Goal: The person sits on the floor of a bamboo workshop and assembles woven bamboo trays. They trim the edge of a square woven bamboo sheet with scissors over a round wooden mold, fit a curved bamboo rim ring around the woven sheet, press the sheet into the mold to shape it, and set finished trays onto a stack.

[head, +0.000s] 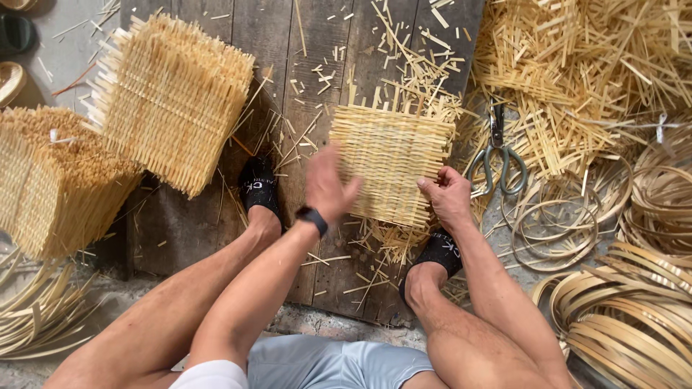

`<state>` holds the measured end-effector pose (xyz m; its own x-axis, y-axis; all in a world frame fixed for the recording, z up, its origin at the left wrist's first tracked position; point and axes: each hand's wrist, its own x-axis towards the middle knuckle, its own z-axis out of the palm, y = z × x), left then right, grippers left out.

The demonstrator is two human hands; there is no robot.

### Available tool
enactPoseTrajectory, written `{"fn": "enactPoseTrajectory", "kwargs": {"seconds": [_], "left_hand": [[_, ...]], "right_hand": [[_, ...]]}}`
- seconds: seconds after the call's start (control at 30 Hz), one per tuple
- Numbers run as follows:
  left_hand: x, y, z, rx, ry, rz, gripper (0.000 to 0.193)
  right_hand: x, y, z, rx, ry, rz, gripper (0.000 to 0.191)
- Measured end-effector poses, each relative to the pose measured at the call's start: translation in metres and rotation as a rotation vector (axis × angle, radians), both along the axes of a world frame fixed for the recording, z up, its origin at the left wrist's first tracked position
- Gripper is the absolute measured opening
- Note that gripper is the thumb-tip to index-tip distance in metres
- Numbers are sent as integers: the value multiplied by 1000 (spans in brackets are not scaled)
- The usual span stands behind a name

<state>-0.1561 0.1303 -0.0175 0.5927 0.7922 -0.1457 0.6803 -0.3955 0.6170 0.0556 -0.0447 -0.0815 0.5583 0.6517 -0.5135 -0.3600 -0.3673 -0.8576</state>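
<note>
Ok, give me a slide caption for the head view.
Right hand grips a woven bamboo mat on wooden boards; left hand hovers blurred beside it.

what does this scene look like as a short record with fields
left hand: left hand raised and blurred at the left edge of the woven mat
right hand: right hand pressing the mat's lower right corner
surface: dark wooden board strewn with strip offcuts
left of board: stacks of woven mats
right of board: scissors, bamboo hoops
</note>
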Motion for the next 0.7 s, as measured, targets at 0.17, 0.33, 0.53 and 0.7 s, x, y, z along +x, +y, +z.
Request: {"fn": "enactPoseTrajectory", "kwargs": {"seconds": [0.17,0.33,0.53,0.7], "left_hand": [[-1,43,-27,-738,-36,417,59],[-17,37,-41,-702,-63,312,51],[-14,23,-20,-539,28,341,89],[-23,21,0,-263,-112,460,86]], "right_hand": [[-2,-3,6,-102,-84,47,27],[-8,-15,17,5,-107,-52,35],[55,-99,36,-325,-548,-471,29],[74,-193,31,-965,-876,-89,41]]}}
